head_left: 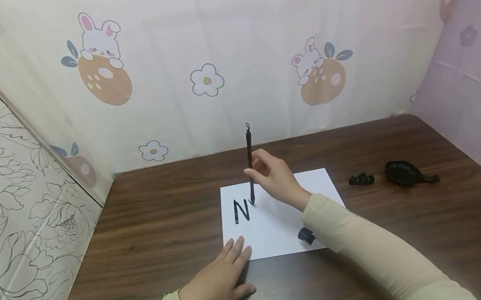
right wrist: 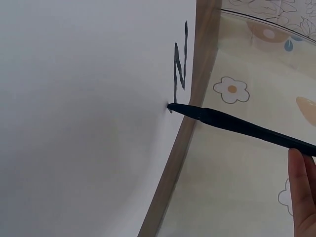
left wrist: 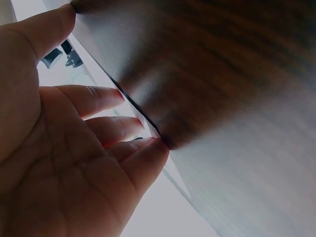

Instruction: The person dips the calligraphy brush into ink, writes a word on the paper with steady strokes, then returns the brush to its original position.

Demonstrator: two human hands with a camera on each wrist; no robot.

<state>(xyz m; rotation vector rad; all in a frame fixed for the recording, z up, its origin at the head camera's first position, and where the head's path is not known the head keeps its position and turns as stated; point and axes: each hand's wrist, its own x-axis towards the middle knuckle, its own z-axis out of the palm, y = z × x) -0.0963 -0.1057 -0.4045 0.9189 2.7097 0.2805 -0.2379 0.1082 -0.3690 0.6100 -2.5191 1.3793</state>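
My right hand (head_left: 275, 177) pinches a dark writing brush (head_left: 249, 156) that stands nearly upright over a white sheet of paper (head_left: 278, 231). In the right wrist view the brush tip (right wrist: 173, 106) meets the paper beside a black letter N (right wrist: 179, 64), where a short dark mark shows. My left hand (head_left: 220, 275) lies at the sheet's lower left corner, fingers spread and straight, fingertips on the paper. In the left wrist view its palm (left wrist: 59, 163) and fingers reach along the paper's edge.
A small black block (head_left: 306, 235) sits on the sheet's lower right, partly behind my right sleeve. Right of the paper, a black brush rest (head_left: 361, 179) and a black dish with a handle (head_left: 403, 173) stand on the brown wooden table (head_left: 160, 211). A patterned curtain hangs behind.
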